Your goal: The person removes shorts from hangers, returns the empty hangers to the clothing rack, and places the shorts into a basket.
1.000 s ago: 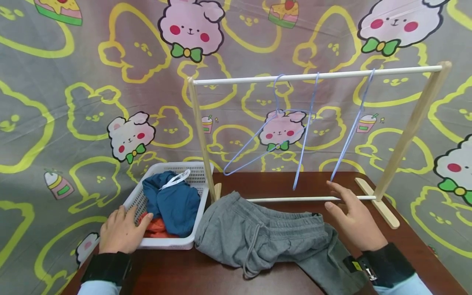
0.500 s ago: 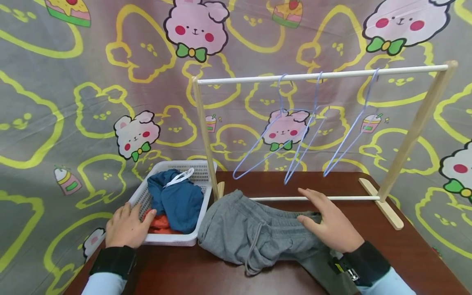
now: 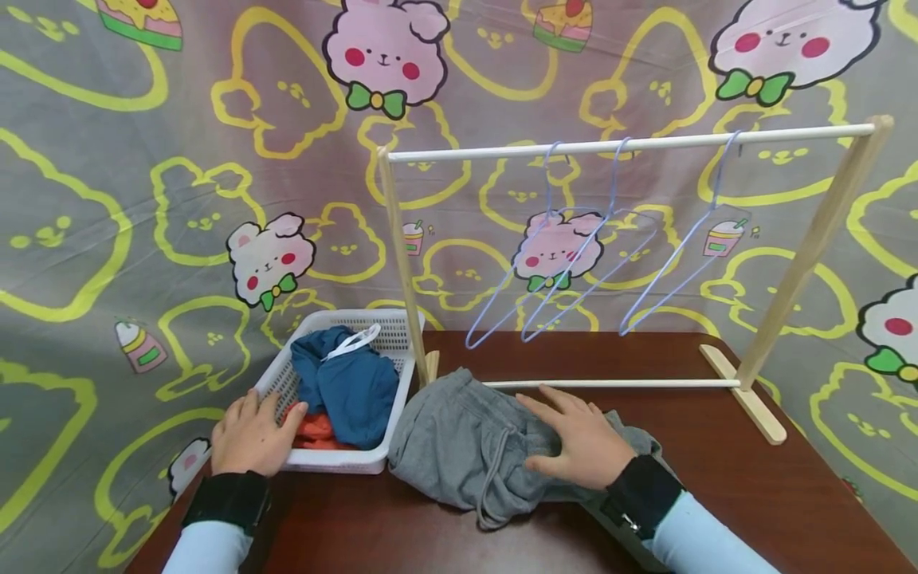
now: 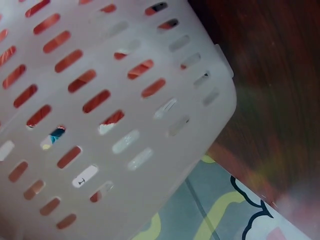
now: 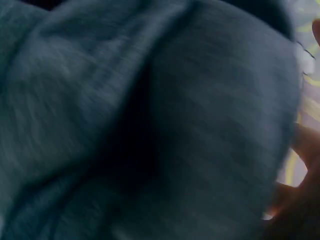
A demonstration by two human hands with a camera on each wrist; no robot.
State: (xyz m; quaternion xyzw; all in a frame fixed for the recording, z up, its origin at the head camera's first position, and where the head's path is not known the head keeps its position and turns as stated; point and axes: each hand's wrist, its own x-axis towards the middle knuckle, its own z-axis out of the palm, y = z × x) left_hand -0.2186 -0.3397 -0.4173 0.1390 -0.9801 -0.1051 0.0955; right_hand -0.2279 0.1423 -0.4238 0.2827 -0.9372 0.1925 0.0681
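Observation:
Grey drawstring pants lie bunched on the table in the head view. Just over their waistband is my right hand, fingers spread and curled around nothing; whether it touches the cloth is unclear. In the right wrist view, blurred grey cloth fills most of the picture, with fingers at the right edge. My left hand rests at the near left rim of a white plastic basket, fingers relaxed. Inside the basket are a blue garment with a white cord and an orange-red garment.
A wooden rack with a white top bar stands behind the pants. From the bar hang three bluish wire hangers. A patterned curtain closes off the back and left of the brown table.
My right hand has moved left, from near the rightmost hanger to above the pants. The hangers have swung and turned. My left hand stays at the basket, and the head view has shifted slightly.

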